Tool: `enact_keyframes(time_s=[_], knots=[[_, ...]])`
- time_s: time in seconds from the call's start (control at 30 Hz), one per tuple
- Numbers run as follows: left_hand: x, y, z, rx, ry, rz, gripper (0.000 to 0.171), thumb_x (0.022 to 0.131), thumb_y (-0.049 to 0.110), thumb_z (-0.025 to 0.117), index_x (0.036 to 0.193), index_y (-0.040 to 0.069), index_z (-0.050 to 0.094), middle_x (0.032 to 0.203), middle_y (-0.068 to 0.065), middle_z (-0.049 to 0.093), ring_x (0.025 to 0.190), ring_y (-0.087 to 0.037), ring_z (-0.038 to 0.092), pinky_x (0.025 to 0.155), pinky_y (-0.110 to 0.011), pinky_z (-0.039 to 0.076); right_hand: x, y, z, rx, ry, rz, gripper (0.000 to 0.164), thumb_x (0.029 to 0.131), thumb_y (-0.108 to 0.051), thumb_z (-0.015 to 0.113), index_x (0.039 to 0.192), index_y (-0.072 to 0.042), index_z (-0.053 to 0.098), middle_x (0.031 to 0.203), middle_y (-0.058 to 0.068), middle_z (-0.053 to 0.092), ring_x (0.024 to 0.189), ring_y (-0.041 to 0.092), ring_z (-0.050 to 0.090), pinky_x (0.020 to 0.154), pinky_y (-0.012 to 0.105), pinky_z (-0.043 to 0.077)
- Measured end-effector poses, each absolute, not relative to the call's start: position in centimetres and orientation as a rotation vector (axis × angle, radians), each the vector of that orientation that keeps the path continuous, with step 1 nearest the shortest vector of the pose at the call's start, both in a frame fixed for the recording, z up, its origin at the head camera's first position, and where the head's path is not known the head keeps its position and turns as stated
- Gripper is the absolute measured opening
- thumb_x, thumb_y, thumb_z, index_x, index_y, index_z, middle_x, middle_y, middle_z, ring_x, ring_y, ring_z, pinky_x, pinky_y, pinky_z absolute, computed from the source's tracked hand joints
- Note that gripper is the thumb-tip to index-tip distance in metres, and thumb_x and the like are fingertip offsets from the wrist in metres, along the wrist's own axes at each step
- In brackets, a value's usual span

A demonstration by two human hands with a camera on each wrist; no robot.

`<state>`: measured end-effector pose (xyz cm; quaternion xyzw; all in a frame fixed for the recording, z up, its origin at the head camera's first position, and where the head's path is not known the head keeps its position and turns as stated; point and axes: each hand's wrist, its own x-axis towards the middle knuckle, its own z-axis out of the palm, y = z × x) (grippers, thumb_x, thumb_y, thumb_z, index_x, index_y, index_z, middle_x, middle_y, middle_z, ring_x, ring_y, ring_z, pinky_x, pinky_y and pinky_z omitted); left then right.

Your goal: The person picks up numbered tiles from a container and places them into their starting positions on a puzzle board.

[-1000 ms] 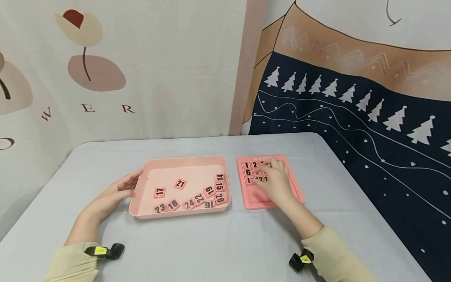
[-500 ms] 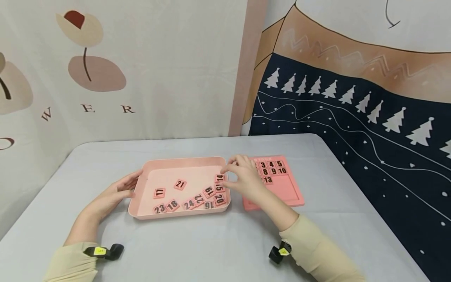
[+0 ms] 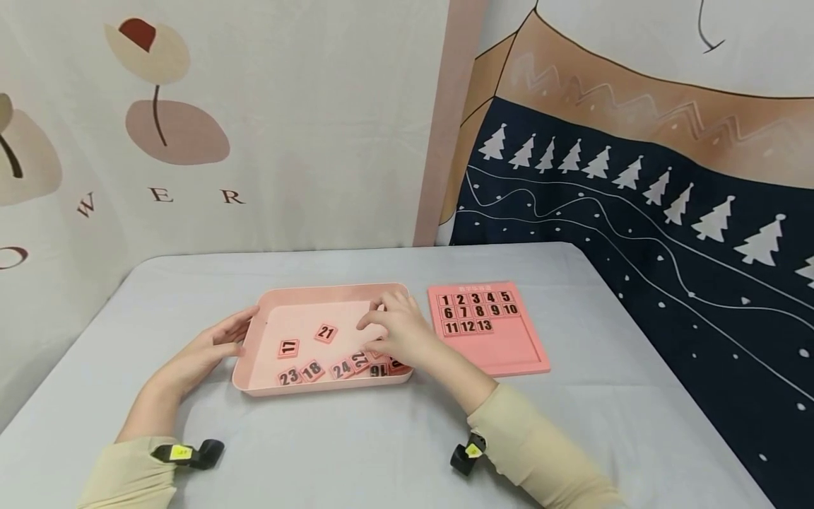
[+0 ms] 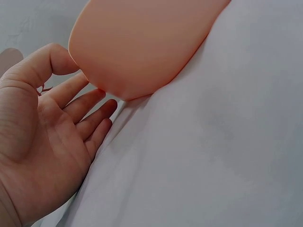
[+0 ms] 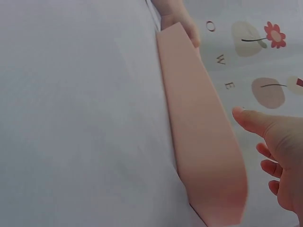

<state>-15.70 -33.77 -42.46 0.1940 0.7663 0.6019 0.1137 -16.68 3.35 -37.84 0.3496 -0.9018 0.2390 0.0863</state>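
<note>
Head view shows the relaxed left hand [image 3: 200, 355] touching the tray [image 3: 299, 317], right hand [image 3: 403, 329] arched above it, fingers parted, both empty.

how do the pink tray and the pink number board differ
The tray is paler, larger and has raised walls; the number board is deeper pink, smaller and nearly flat. Loose tiles lie scattered at odd angles in the tray, while tiles 1 to 13 sit in ordered rows on the board. Both rest on the table.
</note>
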Motion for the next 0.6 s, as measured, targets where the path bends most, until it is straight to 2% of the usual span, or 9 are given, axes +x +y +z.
enact_keyframes(time_s=[0.23, 0.47, 0.6], knots=[[-15.7, -33.8, -42.4, 0.523, 2.265, 1.746, 0.07, 0.088, -0.003, 0.056, 0.15, -0.001, 0.022, 0.156, -0.021, 0.015, 0.122, 0.009, 0.035, 0.094, -0.01, 0.032, -17.0, 2.1, -38.3, 1.051, -2.665, 0.732, 0.027, 0.076, -0.034, 0.081, 0.1, -0.023, 0.074, 0.106, -0.005, 0.049, 0.103, 0.015, 0.041, 0.093, 0.036, 0.031], [-15.8, -33.9, -42.5, 0.543, 2.263, 1.746, 0.07, 0.089, -0.004, 0.055, 0.15, -0.001, 0.022, 0.156, -0.021, 0.016, 0.125, 0.005, 0.034, 0.095, -0.01, 0.032, -17.8, 3.2, -37.9, 0.975, -2.676, 0.857, 0.028, 0.082, -0.034, 0.076, 0.108, -0.023, 0.072, 0.115, -0.001, 0.053, 0.115, 0.018, 0.04, 0.104, 0.044, 0.026], [-15.8, -34.0, -42.5, 0.539, 2.264, 1.749, 0.07, 0.089, -0.003, 0.055, 0.15, 0.0, 0.022, 0.157, -0.018, 0.016, 0.124, 0.005, 0.034, 0.094, -0.01, 0.032, -18.4, 4.4, -37.5, 0.902, -2.669, 0.964, 0.03, 0.083, -0.033, 0.075, 0.111, -0.023, 0.071, 0.119, 0.001, 0.053, 0.112, 0.017, 0.04, 0.099, 0.041, 0.029]])
